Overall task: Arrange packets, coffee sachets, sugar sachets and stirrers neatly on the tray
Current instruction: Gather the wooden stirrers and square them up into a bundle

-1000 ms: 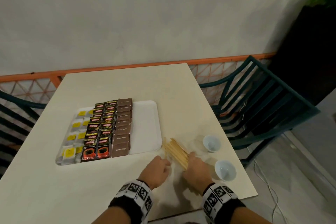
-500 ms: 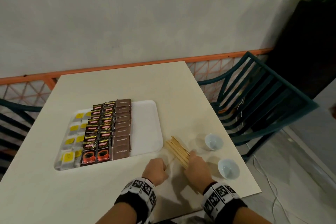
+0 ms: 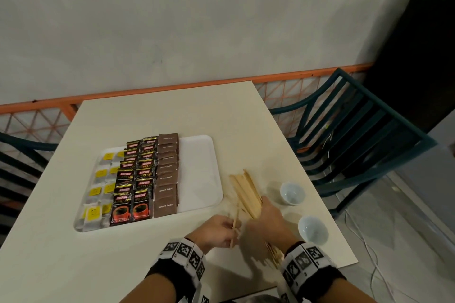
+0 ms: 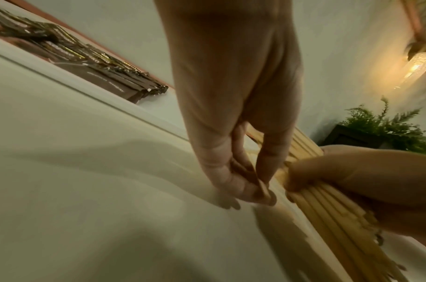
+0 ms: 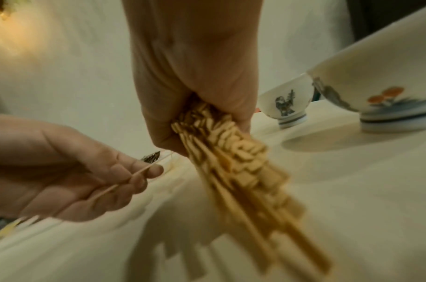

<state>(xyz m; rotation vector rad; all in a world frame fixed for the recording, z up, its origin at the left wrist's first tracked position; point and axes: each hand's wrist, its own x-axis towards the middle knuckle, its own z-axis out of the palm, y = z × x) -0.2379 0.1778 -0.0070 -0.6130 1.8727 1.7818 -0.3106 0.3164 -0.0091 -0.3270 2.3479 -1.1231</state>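
Observation:
A white tray (image 3: pixel 199 174) lies on the cream table, its left part filled with rows of yellow-labelled packets (image 3: pixel 94 214), red-and-black coffee sachets (image 3: pixel 130 206) and brown sugar sachets (image 3: pixel 166 194). Its right part is bare. Just right of the tray, my right hand (image 3: pixel 267 225) grips a thick bundle of wooden stirrers (image 3: pixel 246 192), lifted off the table, also seen as stirrers (image 5: pixel 231 156) fanning out of the fist. My left hand (image 3: pixel 216 230) beside it pinches a loose stirrer (image 5: pixel 125 179) between thumb and fingers (image 4: pixel 243 183).
Two small white cups (image 3: pixel 292 193) (image 3: pixel 312 230) stand on the table right of my hands, near its right edge. Dark green slatted chairs (image 3: pixel 357 135) flank the table. An orange railing (image 3: pixel 172 87) runs behind it along the wall.
My right hand has closed round the stirrer bundle and raised it off the table. My left hand, earlier a fist beside it, now pinches a loose stirrer.

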